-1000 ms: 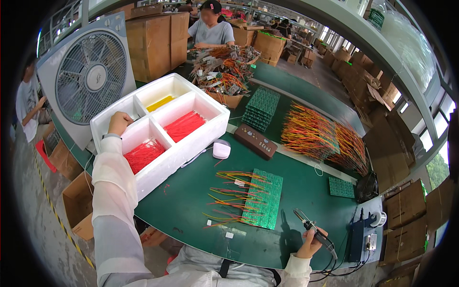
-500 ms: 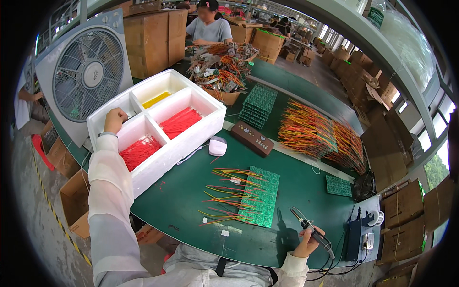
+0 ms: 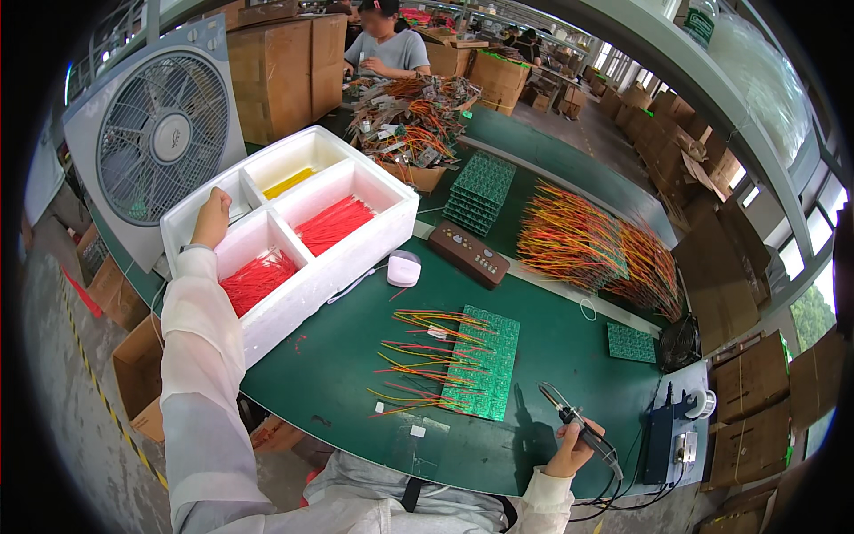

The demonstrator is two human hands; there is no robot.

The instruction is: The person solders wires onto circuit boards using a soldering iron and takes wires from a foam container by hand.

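Observation:
My left hand point(image 3: 212, 220) is closed over the far-left compartment of a white foam box point(image 3: 329, 276); whatever its fingers hold, if anything, is hidden. Red wires point(image 3: 260, 283) fill the nearest compartment, more red wires point(image 3: 336, 225) the one beyond, and yellow wires point(image 3: 292, 182) lie in the far one. My right hand point(image 3: 569, 451) grips a soldering iron point(image 3: 587, 433) with a thin feed tube, its tip raised above the table. Left of it lies a green circuit board panel point(image 3: 489, 374), with red and yellow wires point(image 3: 418, 360) sticking out from its left side.
A brown control box point(image 3: 469, 255), stacked green panels point(image 3: 480, 191) and bundles of wired boards point(image 3: 574, 236) stand farther back. A blue soldering station point(image 3: 663, 440) sits at right, its cables running to the iron. A fan point(image 3: 169, 138) is at far left; a person point(image 3: 391, 52) works opposite.
My left hand has turned more upright and lifted slightly over the same compartment. My right hand stays put with the soldering iron. The person opposite has raised a hand.

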